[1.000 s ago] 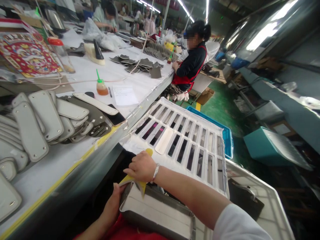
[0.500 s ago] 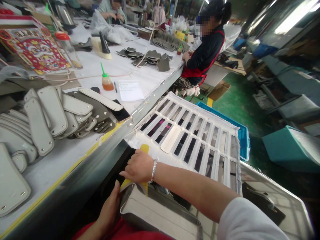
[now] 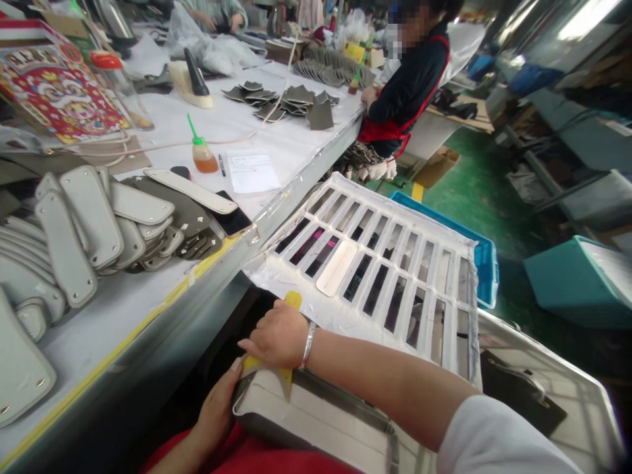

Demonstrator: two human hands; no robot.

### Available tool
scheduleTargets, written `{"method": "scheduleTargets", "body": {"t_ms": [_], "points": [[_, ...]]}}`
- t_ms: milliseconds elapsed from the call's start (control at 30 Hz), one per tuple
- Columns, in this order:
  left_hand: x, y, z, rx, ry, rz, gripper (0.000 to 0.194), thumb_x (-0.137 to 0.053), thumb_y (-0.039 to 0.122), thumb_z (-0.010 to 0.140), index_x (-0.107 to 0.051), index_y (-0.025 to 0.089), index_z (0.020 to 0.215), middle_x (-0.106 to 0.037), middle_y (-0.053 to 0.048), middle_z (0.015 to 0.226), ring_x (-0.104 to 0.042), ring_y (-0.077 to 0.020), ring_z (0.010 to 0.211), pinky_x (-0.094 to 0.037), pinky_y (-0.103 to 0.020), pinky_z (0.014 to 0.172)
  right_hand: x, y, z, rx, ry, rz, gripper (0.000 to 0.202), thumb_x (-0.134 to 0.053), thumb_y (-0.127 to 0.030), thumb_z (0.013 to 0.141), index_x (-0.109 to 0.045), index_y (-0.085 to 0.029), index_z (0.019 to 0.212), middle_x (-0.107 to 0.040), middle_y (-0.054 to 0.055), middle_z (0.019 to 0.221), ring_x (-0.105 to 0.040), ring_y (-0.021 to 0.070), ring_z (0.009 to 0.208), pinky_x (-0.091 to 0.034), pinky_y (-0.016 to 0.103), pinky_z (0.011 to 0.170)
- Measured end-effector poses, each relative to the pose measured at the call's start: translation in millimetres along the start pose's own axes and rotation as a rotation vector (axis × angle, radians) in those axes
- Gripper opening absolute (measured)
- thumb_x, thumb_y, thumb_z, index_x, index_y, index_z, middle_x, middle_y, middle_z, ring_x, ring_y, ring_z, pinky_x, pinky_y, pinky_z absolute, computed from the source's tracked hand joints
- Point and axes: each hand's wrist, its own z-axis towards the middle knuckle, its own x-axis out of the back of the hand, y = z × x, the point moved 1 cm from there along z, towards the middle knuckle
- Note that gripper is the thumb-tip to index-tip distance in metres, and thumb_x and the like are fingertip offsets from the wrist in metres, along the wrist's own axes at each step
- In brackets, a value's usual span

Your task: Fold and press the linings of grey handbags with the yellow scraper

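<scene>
Two hands (image 3: pixel 279 334) closer, one yellow piece (image 3: pixel 293 300)

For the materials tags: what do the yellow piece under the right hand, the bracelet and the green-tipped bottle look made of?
Yellow piece: perhaps plastic or cloth; a thin, dull sheet, partly hidden, so unsure.
Bracelet: probably polished metal; silvery glints.
Green-tipped bottle: likely translucent plastic; amber liquid shows through.

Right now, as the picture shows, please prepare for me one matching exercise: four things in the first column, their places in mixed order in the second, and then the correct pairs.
Things
1. yellow piece
2. bracelet
3. squeeze bottle
4. blue crate

Places
A. on the tabletop, beside the pen
B. partly hidden behind the white slatted rack
C. gripped in the right hand
D. around the right wrist

Pairs: 1-C; 2-D; 3-A; 4-B
</scene>
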Motion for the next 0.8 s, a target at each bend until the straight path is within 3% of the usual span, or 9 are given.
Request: {"method": "scheduleTargets", "body": {"t_ms": [100, 233, 333, 433, 600, 800], "points": [[0.1, 4, 3, -0.061, 0.037, 0.04, 0.057, -0.037, 0.054, 0.076, -0.061, 0.018, 0.113, -0.057, -0.005, 0.124, -0.042, -0.0309, 0.123, -0.028, -0.042, 0.109, -5, 1, -2, -0.064, -0.019, 0.038, 0.046, -0.042, -0.044, 0.089, -0.066, -0.017, 0.061, -0.065, 0.007, 0.063, -0.053, 0.0162, 0.057, -0.031, 0.034, 0.066], [0.9, 0, 11, -0.19, 0.034, 0.072, 0.053, -0.047, 0.052, 0.071, -0.062, 0.023, 0.113, -0.059, -0.002, 0.122, -0.047, -0.0312, 0.119, -0.027, -0.042, 0.109, -10, 0, -10, -0.161, -0.009, 0.032, 0.049, -0.041, -0.047, 0.089, -0.065, -0.018, 0.057, -0.065, 0.006, 0.059, -0.052, 0.0157, 0.054, -0.031, 0.033, 0.064], [2.8, 8, 16, -0.196, -0.016, 0.029, 0.048, -0.043, 0.051, 0.077, -0.061, 0.025, 0.114, -0.059, -0.001, 0.122, -0.048, -0.029, 0.118, -0.03, -0.041, 0.108, -11, -5, -22, -0.244, 0.028, 0.01, 0.051, -0.035, -0.043, 0.092, -0.066, -0.018, 0.06, -0.064, 0.006, 0.057, -0.053, 0.0159, 0.052, -0.031, 0.033, 0.061], [4.2, 30, 17, -0.226, -0.137, -0.043, 0.046, -0.036, 0.05, 0.085, -0.061, 0.024, 0.114, -0.057, -0.001, 0.124, -0.048, -0.0259, 0.119, -0.031, -0.037, 0.107, -10, -11, -35, -0.295, 0.032, -0.029, 0.05, -0.031, -0.035, 0.094, -0.066, -0.018, 0.063, -0.064, 0.006, 0.058, -0.053, 0.0162, 0.053, -0.031, 0.033, 0.06], [9.4, 54, 14, -0.247, -0.324, -0.163, 0.049, -0.035, 0.051, 0.087, -0.057, 0.022, 0.119, -0.055, -0.001, 0.126, -0.047, -0.0235, 0.119, -0.033, -0.034, 0.105, -6, -20, -42, -0.371, -0.088, -0.09, 0.05, -0.029, -0.043, 0.093, -0.064, -0.018, 0.066, -0.065, 0.006, 0.064, -0.056, 0.0162, 0.058, -0.035, 0.032, 0.063], [20.9, 45, 18, -0.167, -0.362, -0.219, 0.053, -0.043, 0.053, 0.084, -0.055, 0.018, 0.122, -0.049, -0.003, 0.133, -0.037, -0.0239, 0.127, -0.021, -0.037, 0.112, 7, -20, -29, -0.384, -0.24, -0.14, 0.061, -0.02, -0.049, 0.094, -0.067, -0.018, 0.069, -0.067, 0.007, 0.069, -0.061, 0.0195, 0.067, -0.039, 0.035, 0.066]]}}
